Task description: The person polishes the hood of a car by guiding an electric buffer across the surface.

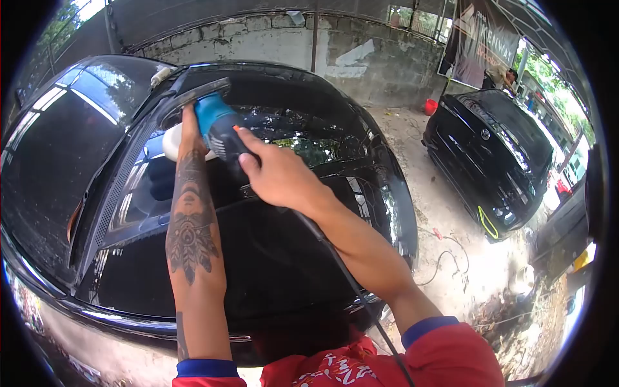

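A teal and black car polisher (213,113) is held over the glossy black car hood (271,271), near the windshield end. Its white round pad (171,143) shows at the lower left of the tool, against the hood. My right hand (280,174) is closed around the black rear body, with a finger along the top near an orange switch. My left hand (191,132) grips the front of the polisher by its dark handle, the fingers mostly hidden. A black power cord (335,258) runs from the tool's rear past my right arm toward my body.
The windshield (64,161) and wipers lie to the left. A second black car (490,155) stands at the right, with a person (500,77) behind it. A red bucket (431,106) sits by the concrete wall (258,48). Cables (451,255) lie on the ground.
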Available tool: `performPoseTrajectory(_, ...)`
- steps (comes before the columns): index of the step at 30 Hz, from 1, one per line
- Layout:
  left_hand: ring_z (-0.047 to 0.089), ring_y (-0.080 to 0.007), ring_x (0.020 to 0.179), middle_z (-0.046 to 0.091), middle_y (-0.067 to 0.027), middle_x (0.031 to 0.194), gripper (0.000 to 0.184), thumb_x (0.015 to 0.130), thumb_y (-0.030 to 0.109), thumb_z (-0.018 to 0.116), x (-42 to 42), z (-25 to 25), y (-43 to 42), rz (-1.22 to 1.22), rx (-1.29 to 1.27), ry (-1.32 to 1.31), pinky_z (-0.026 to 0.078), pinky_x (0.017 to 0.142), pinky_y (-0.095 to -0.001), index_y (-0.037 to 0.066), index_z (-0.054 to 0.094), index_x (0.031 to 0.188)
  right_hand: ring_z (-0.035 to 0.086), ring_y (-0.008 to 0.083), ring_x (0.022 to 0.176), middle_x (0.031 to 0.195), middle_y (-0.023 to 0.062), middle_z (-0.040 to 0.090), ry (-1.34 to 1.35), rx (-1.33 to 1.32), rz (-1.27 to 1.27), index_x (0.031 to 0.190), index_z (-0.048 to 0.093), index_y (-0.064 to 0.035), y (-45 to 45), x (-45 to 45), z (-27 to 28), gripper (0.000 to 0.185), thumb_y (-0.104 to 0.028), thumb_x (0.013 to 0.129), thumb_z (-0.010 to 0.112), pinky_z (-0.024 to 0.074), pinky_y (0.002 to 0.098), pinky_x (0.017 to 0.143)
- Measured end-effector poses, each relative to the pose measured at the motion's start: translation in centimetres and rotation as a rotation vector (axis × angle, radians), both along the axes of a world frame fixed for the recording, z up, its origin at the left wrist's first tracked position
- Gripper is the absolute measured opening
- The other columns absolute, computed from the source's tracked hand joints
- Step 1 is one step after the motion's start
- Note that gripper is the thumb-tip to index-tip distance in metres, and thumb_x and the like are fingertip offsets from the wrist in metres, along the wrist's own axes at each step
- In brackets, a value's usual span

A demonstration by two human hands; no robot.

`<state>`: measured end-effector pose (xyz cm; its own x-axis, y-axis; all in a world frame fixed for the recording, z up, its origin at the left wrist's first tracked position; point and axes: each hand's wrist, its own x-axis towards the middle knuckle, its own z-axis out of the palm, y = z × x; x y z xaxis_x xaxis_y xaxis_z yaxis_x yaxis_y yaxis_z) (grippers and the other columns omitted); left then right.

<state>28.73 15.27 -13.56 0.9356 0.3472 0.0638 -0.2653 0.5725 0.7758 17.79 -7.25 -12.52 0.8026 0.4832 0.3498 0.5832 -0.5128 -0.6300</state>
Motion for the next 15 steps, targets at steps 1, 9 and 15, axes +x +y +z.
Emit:
performPoseTrajectory(1, 0.069, -0.0297, 0.093, 0.067, -0.0152, 0.11, 0.055, 0.099, 0.052, 0.047, 0.1, 0.2, -0.7, 0.013, 0.006, 0.017, 0.058, 0.086, -0.0446, 0.004, 0.057, 0.126, 0.059, 0.047, 0.113, 0.132, 0.0233, 0.059, -0.039, 0.04, 0.004, 0.152, 0.039, -0.018, -0.4, 0.3, -0.3, 0.054, -0.026, 0.099, 0.051, 0.0465, 0.0492, 0.102)
performPoseTrajectory(9, 0.068, -0.0306, 0.098, 0.063, -0.0191, 0.118, 0.072, 0.093, 0.052, 0.06, 5.7, -3.0, -2.5, -0.056, -0.041, -0.076, 0.059, 0.087, -0.0459, -0.005, 0.05, 0.134, 0.071, 0.0388, 0.088, 0.095, 0.0255, 0.07, -0.224, 0.029, -0.074, 0.148, 0.046, -0.0155, -4.0, 1.1, -1.2, 0.051, -0.025, 0.099, 0.055, 0.0523, 0.0401, 0.086)
performPoseTrajectory(15, 0.07, -0.0287, 0.091, 0.064, -0.0204, 0.115, 0.078, 0.088, 0.046, 0.068, 7.2, -3.6, -6.0, -0.061, -0.118, -0.069, 0.061, 0.079, -0.0434, -0.015, 0.047, 0.132, 0.059, 0.0151, 0.048, 0.089, 0.0151, 0.07, 0.002, -0.009, -0.106, 0.151, 0.044, -0.0176, -6.1, 0.2, -0.5, 0.052, -0.025, 0.101, 0.054, 0.0525, 0.0309, 0.055)
